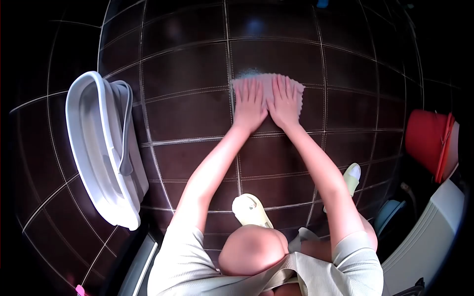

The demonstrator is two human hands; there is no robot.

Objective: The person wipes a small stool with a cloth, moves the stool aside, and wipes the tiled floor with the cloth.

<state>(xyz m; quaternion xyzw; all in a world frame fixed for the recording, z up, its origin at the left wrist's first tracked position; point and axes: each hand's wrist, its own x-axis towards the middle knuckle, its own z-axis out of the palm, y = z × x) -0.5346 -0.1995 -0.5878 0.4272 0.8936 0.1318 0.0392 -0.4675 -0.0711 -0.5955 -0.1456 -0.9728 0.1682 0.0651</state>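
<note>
A pale pink cloth (267,83) with a scalloped edge lies spread on the dark tiled floor (190,116). My left hand (250,106) rests flat on the cloth's left part, fingers stretched away from me. Beside it, my right hand (285,102) presses flat on the right part, its fingers also extended. The two thumbs are close together near the middle of the cloth. Just beyond the cloth's far edge, a wet, shiny patch (249,72) shows on the tile.
To the left stands a long white-grey basin (94,148) with a handle. A red bucket (428,140) is at the far right, near a blue-green basin (388,215) and a white ridged object (429,232). My knee and light green slippers (251,210) are below.
</note>
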